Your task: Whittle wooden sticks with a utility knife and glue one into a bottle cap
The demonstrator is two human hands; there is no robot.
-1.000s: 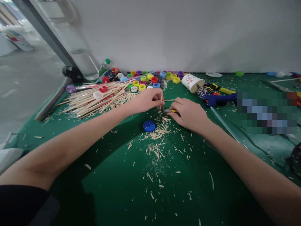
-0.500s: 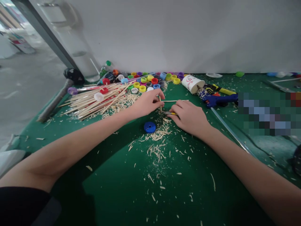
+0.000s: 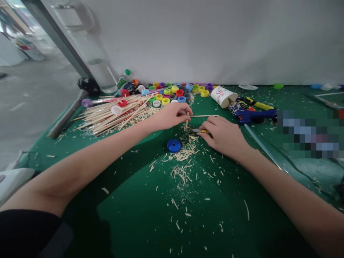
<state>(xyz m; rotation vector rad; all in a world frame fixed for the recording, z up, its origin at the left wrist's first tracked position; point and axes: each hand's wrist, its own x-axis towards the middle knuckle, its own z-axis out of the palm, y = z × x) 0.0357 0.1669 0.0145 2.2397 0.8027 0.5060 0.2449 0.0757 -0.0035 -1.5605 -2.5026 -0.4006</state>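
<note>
My left hand (image 3: 176,115) pinches a short wooden stick (image 3: 187,123) and holds it upright, its lower end at the green table among the shavings. In my right hand (image 3: 221,135) is a craft knife (image 3: 200,131) with a yellow handle; its blade points left toward the stick, a small gap apart from it. Behind both hands a longer thin stick (image 3: 204,115) lies crosswise. A blue bottle cap (image 3: 173,145) with a hole in its middle rests on the table in front of my left hand. Pale wood shavings (image 3: 185,154) are strewn around it.
A bundle of wooden sticks (image 3: 107,116) lies at the left, with many coloured bottle caps (image 3: 179,93) along the wall. A tipped paper cup (image 3: 223,96), a blue glue gun (image 3: 254,115) and a clear glue stick (image 3: 264,147) lie to the right. A hammer (image 3: 68,113) is at the left edge.
The knife blade has drawn back a little to the right, away from the upright stick. My left hand still holds the stick. The whole view has shifted slightly.
</note>
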